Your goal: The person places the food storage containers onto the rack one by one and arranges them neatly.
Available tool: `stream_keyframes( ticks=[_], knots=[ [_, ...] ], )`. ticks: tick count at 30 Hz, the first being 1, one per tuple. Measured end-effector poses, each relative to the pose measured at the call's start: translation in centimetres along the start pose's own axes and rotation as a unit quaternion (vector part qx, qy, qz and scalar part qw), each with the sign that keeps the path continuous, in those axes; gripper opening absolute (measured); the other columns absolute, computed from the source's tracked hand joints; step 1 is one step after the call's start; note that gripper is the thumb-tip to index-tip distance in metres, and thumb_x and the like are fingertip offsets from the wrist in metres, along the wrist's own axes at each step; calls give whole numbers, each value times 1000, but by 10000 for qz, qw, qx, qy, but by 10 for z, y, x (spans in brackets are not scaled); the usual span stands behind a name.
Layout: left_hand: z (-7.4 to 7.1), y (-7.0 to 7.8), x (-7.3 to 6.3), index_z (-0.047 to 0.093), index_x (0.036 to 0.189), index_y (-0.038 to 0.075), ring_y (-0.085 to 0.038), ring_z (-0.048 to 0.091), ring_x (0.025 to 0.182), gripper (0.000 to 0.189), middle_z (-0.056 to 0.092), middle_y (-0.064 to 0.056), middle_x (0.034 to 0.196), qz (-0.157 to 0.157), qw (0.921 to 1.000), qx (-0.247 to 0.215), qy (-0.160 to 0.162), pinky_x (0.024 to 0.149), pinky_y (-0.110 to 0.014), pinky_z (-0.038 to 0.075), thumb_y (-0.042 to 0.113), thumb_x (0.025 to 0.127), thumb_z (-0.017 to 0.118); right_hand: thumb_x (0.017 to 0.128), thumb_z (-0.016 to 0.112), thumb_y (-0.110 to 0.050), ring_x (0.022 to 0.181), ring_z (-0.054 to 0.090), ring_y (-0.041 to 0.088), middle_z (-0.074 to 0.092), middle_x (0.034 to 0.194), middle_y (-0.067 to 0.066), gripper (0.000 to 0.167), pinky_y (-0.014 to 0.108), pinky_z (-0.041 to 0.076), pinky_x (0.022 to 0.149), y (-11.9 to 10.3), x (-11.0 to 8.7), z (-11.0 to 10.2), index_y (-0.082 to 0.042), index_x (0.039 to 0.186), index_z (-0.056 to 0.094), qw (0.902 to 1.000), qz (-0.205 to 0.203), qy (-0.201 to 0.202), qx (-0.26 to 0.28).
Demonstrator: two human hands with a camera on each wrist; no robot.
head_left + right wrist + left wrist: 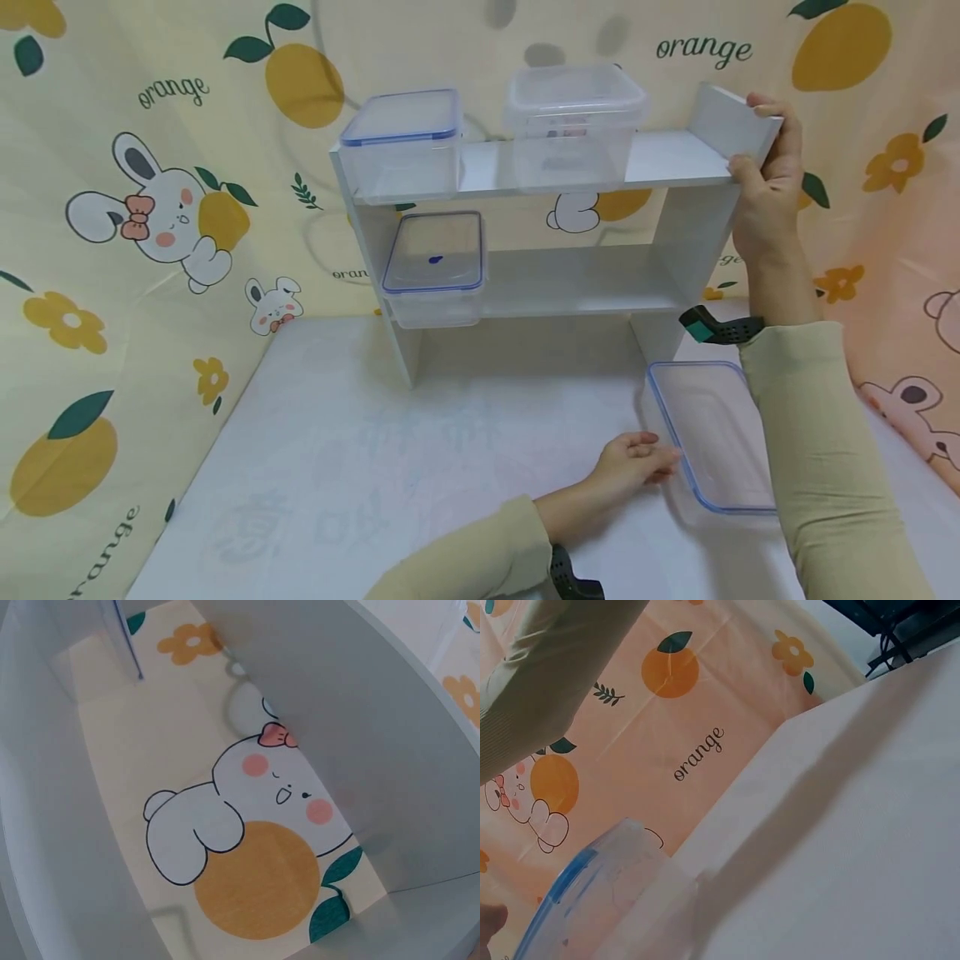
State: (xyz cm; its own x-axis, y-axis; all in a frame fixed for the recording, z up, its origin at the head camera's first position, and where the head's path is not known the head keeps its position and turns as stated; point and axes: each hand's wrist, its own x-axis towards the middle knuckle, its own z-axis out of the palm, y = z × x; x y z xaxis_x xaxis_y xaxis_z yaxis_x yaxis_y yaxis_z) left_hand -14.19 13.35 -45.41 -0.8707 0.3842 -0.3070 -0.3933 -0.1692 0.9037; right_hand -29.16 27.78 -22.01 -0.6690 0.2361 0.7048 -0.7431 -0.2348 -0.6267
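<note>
My right hand [772,183] grips the raised right end panel of a white shelf unit [585,279], thumb in front and fingers over its edge. In the head view, my left hand [630,467] is on the table with fingers loosely bent, tips at the left side of a clear plastic food container [712,442] with a blue rim. Whether they touch it I cannot tell. The left wrist view shows part of that container [607,900]. Looking into the shelf, the right wrist view shows its grey-white boards [360,735] and neither hand.
On the top board stand a blue-edged lidded container [405,150] and a taller clear-lidded one [573,125]. Another blue-edged container [435,271] sits at the left of the middle board. A printed cloth [172,350] hangs behind the white table [360,492].
</note>
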Motion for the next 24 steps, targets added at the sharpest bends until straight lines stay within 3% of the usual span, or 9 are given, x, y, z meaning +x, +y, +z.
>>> stream_keyframes(
  ticks=[11, 24],
  knots=[
    [16, 1, 9, 62, 96, 7, -8, 57, 61, 22, 65, -2, 74, -449, 9963, -327, 653, 71, -24, 59, 6, 79, 76, 85, 39, 16, 128, 36, 20, 39, 145, 2, 46, 36, 32, 118, 0, 0, 0, -14, 119, 47, 10000, -21, -7, 40],
    [17, 1, 11, 62, 87, 7, -6, 55, 58, 16, 57, 2, 66, -466, 9951, -477, 735, 68, -21, 58, 1, 78, 74, 86, 39, 14, 128, 36, 20, 40, 144, 1, 45, 36, 33, 117, 0, 1, -2, -15, 120, 46, 10000, -25, -62, 16]
  ],
)
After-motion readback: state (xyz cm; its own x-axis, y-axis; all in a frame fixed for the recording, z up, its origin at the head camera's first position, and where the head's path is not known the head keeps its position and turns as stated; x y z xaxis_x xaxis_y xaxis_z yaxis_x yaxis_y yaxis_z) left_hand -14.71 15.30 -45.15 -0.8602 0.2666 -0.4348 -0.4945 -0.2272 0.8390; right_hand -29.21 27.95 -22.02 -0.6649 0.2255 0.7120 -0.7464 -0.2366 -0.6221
